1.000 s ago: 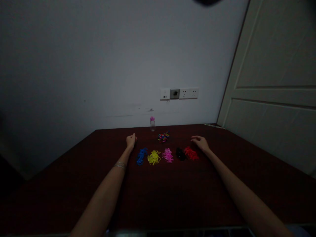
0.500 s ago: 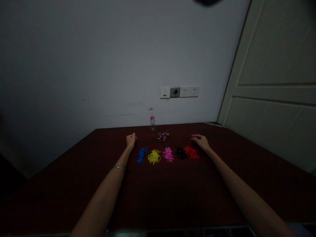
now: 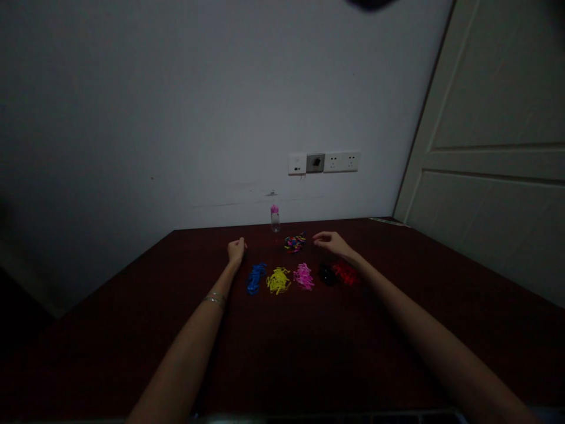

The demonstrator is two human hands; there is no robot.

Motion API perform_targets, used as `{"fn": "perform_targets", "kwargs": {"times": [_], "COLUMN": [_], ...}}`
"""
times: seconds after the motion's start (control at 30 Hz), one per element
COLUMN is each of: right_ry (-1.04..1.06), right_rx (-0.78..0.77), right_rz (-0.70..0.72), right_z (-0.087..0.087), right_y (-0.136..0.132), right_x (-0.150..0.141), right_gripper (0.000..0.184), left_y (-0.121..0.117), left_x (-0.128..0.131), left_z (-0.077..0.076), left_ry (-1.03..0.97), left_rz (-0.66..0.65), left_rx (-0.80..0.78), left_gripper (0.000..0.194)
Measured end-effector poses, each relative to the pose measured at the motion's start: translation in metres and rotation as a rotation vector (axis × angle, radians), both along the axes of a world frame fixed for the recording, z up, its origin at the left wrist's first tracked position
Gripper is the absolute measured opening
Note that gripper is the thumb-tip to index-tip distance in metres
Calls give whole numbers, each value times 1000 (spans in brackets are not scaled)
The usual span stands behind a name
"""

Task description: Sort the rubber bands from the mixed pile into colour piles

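Note:
My left hand (image 3: 236, 251) rests on the table left of the piles, curled into a fist, with nothing showing in it. My right hand (image 3: 332, 242) hovers with its fingers stretched toward a mixed pile of small coloured strips (image 3: 295, 242), just right of it and apart from it. Nearer to me lies a row of single-colour piles: blue strips (image 3: 255, 279), yellow strips (image 3: 278, 281), pink strips (image 3: 303, 277), black pieces (image 3: 327, 274) and red strips (image 3: 346, 273). My right wrist is over the far side of the red ones.
Behind the mixed pile stands a small clear bottle (image 3: 275, 220) with a pink top. The dark red-brown table (image 3: 282, 353) reaches back to a grey wall with sockets (image 3: 342, 162). A panelled white door (image 3: 489, 147) is on the right.
My right hand has moved left, from beyond the red strips to beside the mixed pile. My left hand stays in place as a fist. The view has shifted slightly.

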State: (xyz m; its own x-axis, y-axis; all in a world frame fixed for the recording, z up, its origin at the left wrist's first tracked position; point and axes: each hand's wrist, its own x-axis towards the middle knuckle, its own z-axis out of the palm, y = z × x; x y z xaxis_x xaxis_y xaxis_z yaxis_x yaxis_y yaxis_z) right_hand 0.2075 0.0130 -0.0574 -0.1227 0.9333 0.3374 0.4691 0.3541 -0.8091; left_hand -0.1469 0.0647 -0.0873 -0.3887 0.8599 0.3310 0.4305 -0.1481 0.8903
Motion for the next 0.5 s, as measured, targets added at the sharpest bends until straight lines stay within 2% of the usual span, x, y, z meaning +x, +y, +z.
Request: {"fn": "perform_targets", "kwargs": {"times": [0.07, 0.23, 0.37, 0.5], "right_ry": [-93, -447, -691, -848], "right_rx": [28, 90, 79, 111], "right_rz": [73, 66, 52, 15], "right_z": [1, -2, 1, 5], "right_y": [8, 17, 9, 2], "right_x": [-20, -55, -67, -73], "right_gripper": [25, 18, 18, 21], "left_y": [-1, -3, -4, -3], "left_x": [0, 1, 1, 2], "left_z": [0, 1, 0, -2], "left_ry": [5, 41, 33, 38], "left_rz": [1, -18, -33, -40], "left_rx": [-9, -29, -16, -9], "left_gripper": [36, 34, 34, 33]}}
